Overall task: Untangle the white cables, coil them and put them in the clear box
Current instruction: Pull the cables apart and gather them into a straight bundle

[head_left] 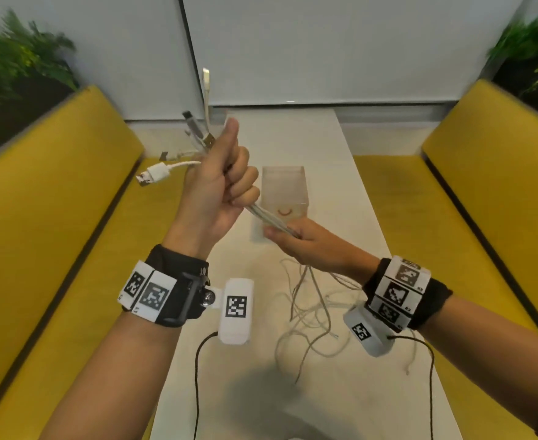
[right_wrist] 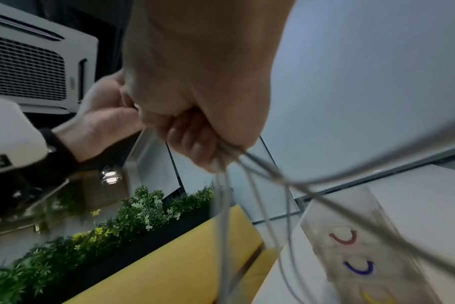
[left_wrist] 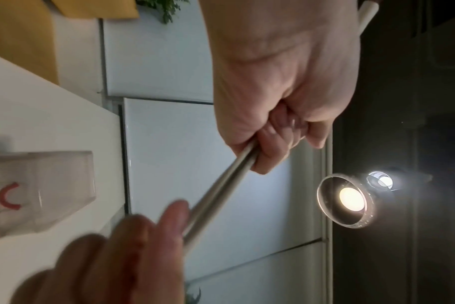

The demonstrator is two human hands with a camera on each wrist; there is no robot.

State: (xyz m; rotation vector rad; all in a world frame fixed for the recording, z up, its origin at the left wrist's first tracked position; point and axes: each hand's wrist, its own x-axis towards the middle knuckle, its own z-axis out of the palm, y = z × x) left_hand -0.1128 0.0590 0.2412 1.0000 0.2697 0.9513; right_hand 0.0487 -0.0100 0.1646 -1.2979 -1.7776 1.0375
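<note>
My left hand [head_left: 226,182] is raised in a fist round a bundle of white cables [head_left: 266,215], with several plug ends [head_left: 153,174] fanning out above and left of it. My right hand [head_left: 296,238] grips the same bundle lower down, close in front of the clear box [head_left: 293,179]. The loose cable tails [head_left: 312,309] hang from my right hand and lie tangled on the white table [head_left: 356,198]. In the left wrist view my left hand [left_wrist: 273,144] holds the taut cables [left_wrist: 221,189]. In the right wrist view my right hand [right_wrist: 195,131] holds cables [right_wrist: 247,185] beside the box [right_wrist: 377,246].
Yellow benches [head_left: 55,217] run along both sides of the narrow table, with green plants [head_left: 13,58] behind them. Black sensor wires [head_left: 198,376] trail from my wrist cameras over the near table. The clear box carries coloured arc marks [right_wrist: 344,238].
</note>
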